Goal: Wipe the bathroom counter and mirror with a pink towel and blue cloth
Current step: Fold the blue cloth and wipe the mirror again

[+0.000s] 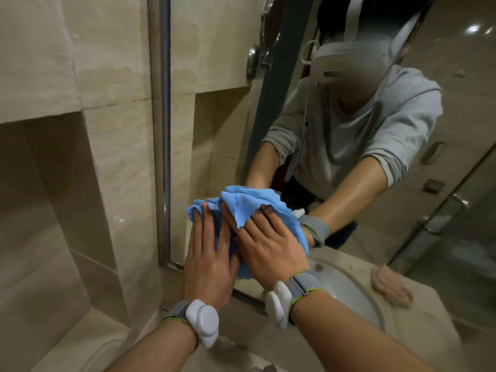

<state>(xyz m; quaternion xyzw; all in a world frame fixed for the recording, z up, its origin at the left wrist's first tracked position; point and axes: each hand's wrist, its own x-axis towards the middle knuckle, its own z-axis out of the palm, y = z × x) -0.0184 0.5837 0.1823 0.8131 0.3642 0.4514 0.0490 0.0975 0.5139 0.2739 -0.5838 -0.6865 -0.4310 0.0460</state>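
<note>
Pressing blue cloth [249,202] flat on mirror [214,76] with left hand [208,261] and right hand [271,248], fingers straight, not clenched (near lower left corner, beside metal frame [163,130]). Wide free glass above and rightward.

Looking at the beige stone counter [418,328] here, round sink basin [349,294] sitting sunk into it, pink towel [390,287] lying crumpled beside the basin at the front edge, showing only as a reflection.

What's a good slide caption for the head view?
The left hand and right hand press a blue cloth against the bathroom mirror near its lower left corner.
</note>
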